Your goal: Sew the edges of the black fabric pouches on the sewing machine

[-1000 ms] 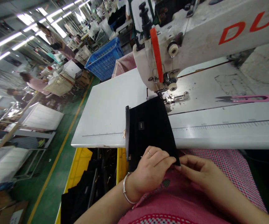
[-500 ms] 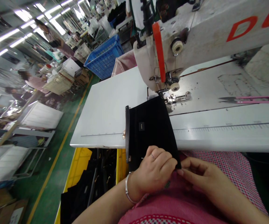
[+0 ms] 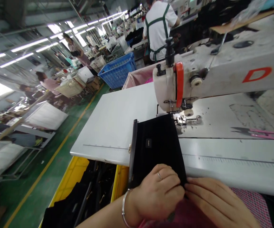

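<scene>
A black fabric pouch (image 3: 160, 139) with a small label and a zipper along its left edge lies over the table's front edge. Its far corner reaches the needle area of a sewing machine (image 3: 167, 85). My left hand (image 3: 160, 193), wearing a ring and a bangle, is closed on the pouch's near end. Beside it, my right hand (image 3: 213, 199) presses its fingers together at the near right corner of the pouch; the thumb is hidden. Pink-handled thread snips (image 3: 260, 132) lie on the machine bed at the right.
Below the table at left stands a yellow crate (image 3: 68, 177) holding several black pouches. A blue basket (image 3: 118, 71) and a pink-lined bin (image 3: 139, 77) are behind the white table (image 3: 108, 126). A co-worker in a white shirt (image 3: 159, 25) stands further back.
The view has tilted up, so the machine and pouch appear lower. My right hand's fingers have straightened and come up against the pouch's corner. The left hand keeps its hold.
</scene>
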{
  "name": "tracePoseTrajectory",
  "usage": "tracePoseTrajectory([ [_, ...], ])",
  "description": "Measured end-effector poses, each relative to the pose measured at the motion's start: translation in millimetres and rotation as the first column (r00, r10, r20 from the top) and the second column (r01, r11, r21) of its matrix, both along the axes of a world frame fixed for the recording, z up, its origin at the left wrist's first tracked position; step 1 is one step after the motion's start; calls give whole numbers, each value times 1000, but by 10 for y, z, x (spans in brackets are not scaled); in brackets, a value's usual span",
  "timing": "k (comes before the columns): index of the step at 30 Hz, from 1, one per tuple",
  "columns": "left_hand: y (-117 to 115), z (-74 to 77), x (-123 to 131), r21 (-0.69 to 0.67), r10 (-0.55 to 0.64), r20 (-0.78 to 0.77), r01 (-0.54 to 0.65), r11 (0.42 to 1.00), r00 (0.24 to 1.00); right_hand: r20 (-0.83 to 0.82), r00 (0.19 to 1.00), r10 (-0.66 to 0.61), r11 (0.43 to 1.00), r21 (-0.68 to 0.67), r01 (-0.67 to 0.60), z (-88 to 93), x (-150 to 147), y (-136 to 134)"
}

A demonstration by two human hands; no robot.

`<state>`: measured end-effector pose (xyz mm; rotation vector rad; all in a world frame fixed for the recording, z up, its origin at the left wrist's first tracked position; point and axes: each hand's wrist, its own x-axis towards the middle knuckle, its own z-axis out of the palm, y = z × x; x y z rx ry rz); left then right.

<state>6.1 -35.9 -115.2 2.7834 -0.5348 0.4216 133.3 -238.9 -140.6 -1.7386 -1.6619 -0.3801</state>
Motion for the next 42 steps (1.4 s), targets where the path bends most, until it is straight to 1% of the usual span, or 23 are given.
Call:
tracePoseTrajectory([
  [2, 49, 18, 44, -16, 19, 41, -18, 1000, 999, 117, 992, 55, 998, -1, -55, 41, 87, 55],
  [4, 99, 26, 83, -7, 35, 63, -35, 999, 997, 159, 985, 64, 998, -22, -61, 39, 155, 107],
  [7, 187, 21, 134, 13, 39, 66, -40, 999, 997, 139, 988, 61, 998, -6, -61, -2, 214, 184],
  [10, 291, 11, 186, 18, -21, 84, 19, 1000, 996, 98, 994, 50, 999, -11, -49, -14, 247, 273],
  [12, 363, 8, 230, 7, -61, 85, 61, 998, 995, 74, 997, 20, 1000, 0, -20, 5, 280, 330],
  [15, 460, 17, 313, -32, -79, 48, 80, 996, 996, 63, 998, 11, 1000, 12, -12, 39, 359, 396],
  [18, 542, 38, 410, -41, -100, 0, 100, 994, 995, 90, 995, 46, 998, -39, -43, 45, 451, 433],
  [23, 661, 61, 577, -32, -112, -47, 111, 993, 993, 95, 995, 21, 996, -92, -12, -35, 549, 454],
  [28, 776, 62, 746, -20, -130, -37, 129, 991, 991, 131, 991, -1, 989, -149, 21, -95, 637, 501],
  [31, 841, 83, 854, 15, -122, -45, 123, 992, 992, 165, 986, -8, 986, -163, 36, -60, 735, 574],
  [35, 925, 99, 1002, 48, -116, -62, 119, 992, 991, 198, 980, 2, 983, -178, 34, 41, 896, 708],
  [38, 991, 68, 1112, 45, -131, -30, 132, 990, 991, 184, 983, -3, 979, -202, 40, 89, 1007, 802],
  [42, 1079, 4, 1252, 50, -127, 0, 127, 991, 992, 171, 985, -14, 969, -242, 56, 81, 1130, 892],
])
